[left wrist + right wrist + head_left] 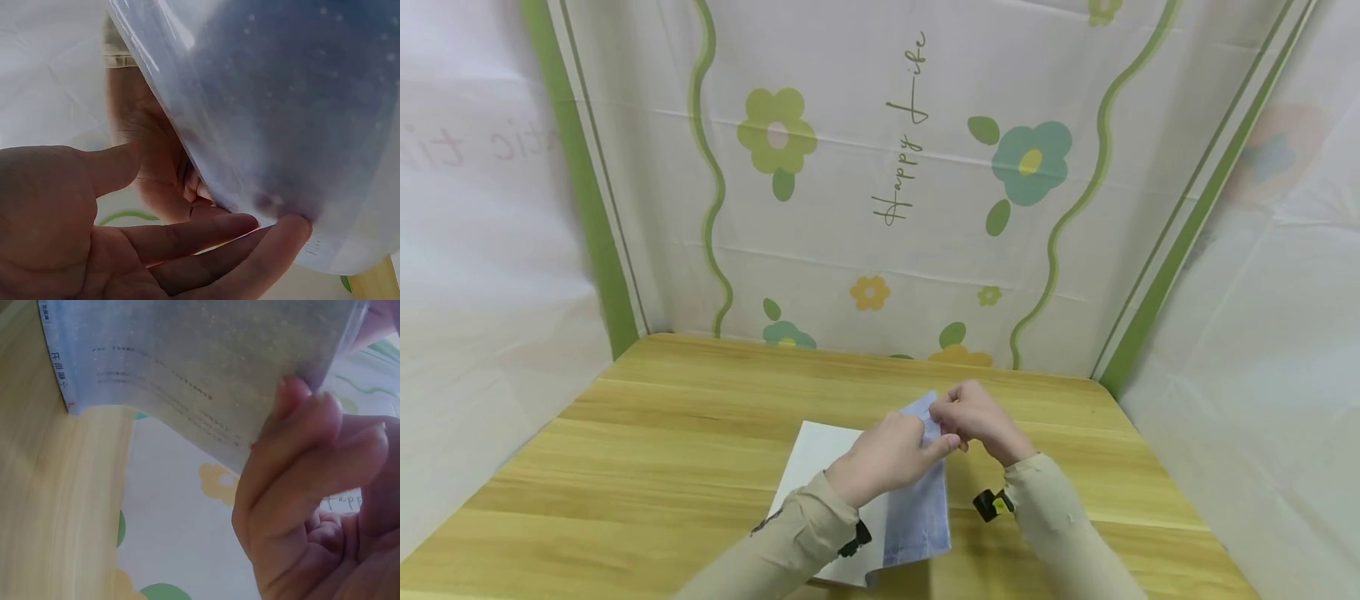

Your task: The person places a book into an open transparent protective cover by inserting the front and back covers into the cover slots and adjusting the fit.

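A translucent bluish plastic bag [917, 517] with small print stands lifted at its far end above a white sheet [812, 454] on the wooden table [662, 433]. My right hand [973, 417] pinches the bag's raised far edge; in the right wrist view its curled fingers [312, 487] close on the corner of the bag [206, 350]. My left hand [895, 450] is right beside it. The left wrist view shows its fingers [206, 244] straight, tips touching the underside of the bag [300, 94], thumb standing apart.
A flowered white and green cloth [895, 167] hangs as a back wall, with plain pale sheets at both sides. Bare wood stretches left, right and behind the hands. Black wrist straps [988, 504] sit on both beige sleeves.
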The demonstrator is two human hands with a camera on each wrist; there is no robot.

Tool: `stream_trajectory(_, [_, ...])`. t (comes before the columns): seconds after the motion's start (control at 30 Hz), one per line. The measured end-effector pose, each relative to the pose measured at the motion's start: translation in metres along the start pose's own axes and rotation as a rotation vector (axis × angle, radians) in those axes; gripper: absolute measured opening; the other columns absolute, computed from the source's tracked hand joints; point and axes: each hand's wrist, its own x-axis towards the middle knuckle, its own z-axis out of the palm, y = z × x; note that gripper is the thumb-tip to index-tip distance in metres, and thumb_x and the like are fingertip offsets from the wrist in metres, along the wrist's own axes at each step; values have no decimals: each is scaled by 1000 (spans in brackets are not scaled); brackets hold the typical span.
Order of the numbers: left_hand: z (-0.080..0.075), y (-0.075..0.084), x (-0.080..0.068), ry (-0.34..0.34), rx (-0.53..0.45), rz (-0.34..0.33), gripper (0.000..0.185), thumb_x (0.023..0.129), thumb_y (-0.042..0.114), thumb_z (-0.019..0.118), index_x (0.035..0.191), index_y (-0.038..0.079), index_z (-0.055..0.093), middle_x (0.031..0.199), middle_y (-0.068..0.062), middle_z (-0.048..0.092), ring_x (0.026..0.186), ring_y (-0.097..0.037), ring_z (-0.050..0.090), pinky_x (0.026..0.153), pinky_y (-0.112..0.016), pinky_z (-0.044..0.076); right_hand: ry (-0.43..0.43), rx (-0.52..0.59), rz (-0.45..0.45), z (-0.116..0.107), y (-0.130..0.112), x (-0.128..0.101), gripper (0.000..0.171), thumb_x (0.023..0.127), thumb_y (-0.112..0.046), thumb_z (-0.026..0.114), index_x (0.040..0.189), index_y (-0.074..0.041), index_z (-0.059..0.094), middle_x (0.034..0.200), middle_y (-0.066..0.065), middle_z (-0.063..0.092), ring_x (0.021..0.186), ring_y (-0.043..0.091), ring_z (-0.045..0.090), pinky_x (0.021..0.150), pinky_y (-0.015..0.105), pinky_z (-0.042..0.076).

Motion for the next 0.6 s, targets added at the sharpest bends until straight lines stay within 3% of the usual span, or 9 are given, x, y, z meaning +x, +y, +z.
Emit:
stream_trajectory(0.33, [-7,-7,-3,17,-98,1,46,97,41,62,64,13,48,47,9,27,39,-5,25,38,-19,22,-36,9,-26,11,-2,-5,26,86,-7,52,60,-7,53,45,0,43,38,12,35,37,23,25])
stream_trajectory(0.6, [-8,-14,-6,38,-86,34,51,95,37,66,58,15,40,45,10,23,38,-5,22,38,-18,21,-64,30,-83,18,0,-6,28,90,-6,51,62,-5,51,46,1,42,38,12,32,38,23,23])
